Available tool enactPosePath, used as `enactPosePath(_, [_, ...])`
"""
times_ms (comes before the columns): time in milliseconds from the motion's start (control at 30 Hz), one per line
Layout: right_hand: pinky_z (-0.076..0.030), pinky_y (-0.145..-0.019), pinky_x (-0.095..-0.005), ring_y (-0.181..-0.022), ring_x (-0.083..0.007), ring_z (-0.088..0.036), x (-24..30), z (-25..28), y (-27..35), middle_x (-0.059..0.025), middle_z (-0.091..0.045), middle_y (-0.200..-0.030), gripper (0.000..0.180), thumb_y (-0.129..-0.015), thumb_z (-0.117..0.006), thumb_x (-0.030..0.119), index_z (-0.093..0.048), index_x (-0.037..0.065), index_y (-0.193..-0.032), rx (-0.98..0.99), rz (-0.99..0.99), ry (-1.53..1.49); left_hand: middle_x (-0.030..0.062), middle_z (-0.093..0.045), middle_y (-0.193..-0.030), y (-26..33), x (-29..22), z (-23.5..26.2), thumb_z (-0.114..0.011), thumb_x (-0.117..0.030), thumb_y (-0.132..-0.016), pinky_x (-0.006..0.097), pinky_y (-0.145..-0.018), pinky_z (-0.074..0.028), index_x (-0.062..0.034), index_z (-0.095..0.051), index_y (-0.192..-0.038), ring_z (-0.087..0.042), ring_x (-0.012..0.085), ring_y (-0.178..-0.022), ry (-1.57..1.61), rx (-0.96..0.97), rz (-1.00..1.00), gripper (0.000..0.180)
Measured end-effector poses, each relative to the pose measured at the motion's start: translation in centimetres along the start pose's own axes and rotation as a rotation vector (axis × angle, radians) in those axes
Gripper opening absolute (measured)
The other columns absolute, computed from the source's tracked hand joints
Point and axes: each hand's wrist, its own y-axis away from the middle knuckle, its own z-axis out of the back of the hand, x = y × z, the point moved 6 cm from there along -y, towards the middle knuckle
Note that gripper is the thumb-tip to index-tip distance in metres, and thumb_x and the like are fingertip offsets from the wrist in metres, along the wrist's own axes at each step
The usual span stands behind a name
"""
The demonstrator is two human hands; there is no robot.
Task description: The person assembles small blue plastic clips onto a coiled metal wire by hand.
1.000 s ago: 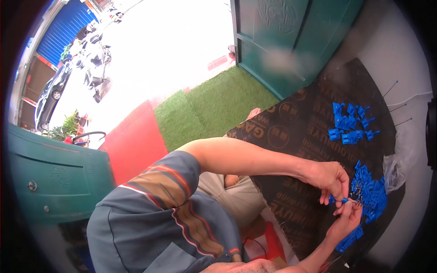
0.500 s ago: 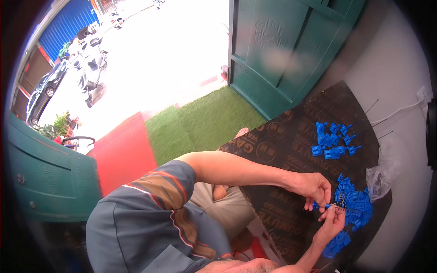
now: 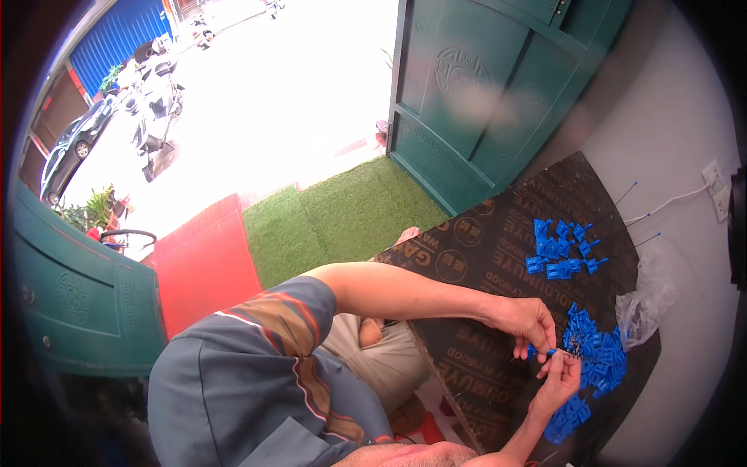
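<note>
Holding one small blue piece (image 3: 551,352) between both hands, just above the dark board (image 3: 482,249). Left hand (image 3: 531,321) pinching it from above, right hand (image 3: 562,377) pinching it from below, both grips closed tight on it. Sitting just beside a big pile of blue pieces (image 3: 599,358), with a smaller pile (image 3: 562,251) farther up the board and a few more (image 3: 566,420) near the right wrist. Clear plastic bag (image 3: 646,300) lying at the board's edge. Moved a little since a second ago: hands drawn closer together and a bit off the big pile, so likely fitting something onto this piece now. Green door (image 3: 482,86) and green grass mat (image 3: 350,218) behind.
</note>
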Motion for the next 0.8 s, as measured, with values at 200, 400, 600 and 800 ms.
enactPosePath(200, [-0.036,-0.055,-0.0201,-0.062,-0.0034,-0.047,0.5,-0.3,0.0,0.0015,-0.057,-0.073,0.009,-0.105,-0.066,0.011,-0.062,0.005,-0.099,0.018,0.014,0.023,0.0126,-0.079,-0.094,-0.3,0.2,0.1,-0.075,-0.009,-0.096,0.027,-0.059,-0.063,0.0055,-0.071,-0.111,-0.074,0.0153,-0.068,-0.028,0.038,0.018,0.021])
enactPosePath(400, [-0.036,-0.055,-0.0201,-0.062,-0.0034,-0.047,0.4,-0.2,-0.1,0.0015,-0.057,-0.074,0.009,-0.106,-0.065,0.010,-0.062,0.005,-0.099,0.019,0.009,0.019,0.0129,-0.079,-0.093,-0.6,0.4,0.2,-0.076,-0.007,-0.095,0.028,-0.058,-0.063,0.0044,-0.068,-0.108,-0.074,0.0157,-0.067,-0.005,0.031,-0.001,0.019])
enactPosePath(600, [-0.036,-0.055,-0.0200,-0.062,-0.0037,-0.048,0.5,-0.3,-0.2,0.0009,-0.058,-0.075,0.009,-0.105,-0.066,0.010,-0.062,0.005,-0.100,0.033,0.016,0.028,0.0128,-0.079,-0.093,-0.2,0.0,0.2,-0.076,-0.007,-0.095,0.028,-0.057,-0.062,0.0043,-0.067,-0.107,-0.074,0.0153,-0.067,-0.026,0.010,-0.011,0.019])
enactPosePath(800, [-0.038,-0.056,-0.0203,-0.063,-0.0041,-0.051,0.2,0.8,1.0,-0.0003,-0.063,-0.078,0.011,-0.105,-0.067,0.012,-0.065,0.002,-0.101,-0.041,-0.005,0.026,0.0120,-0.079,-0.093,-0.1,0.3,-1.0,-0.076,-0.009,-0.095,0.027,-0.058,-0.062,0.0031,-0.069,-0.107,-0.074,0.0148,-0.068,-0.024,0.026,-0.007,0.019])
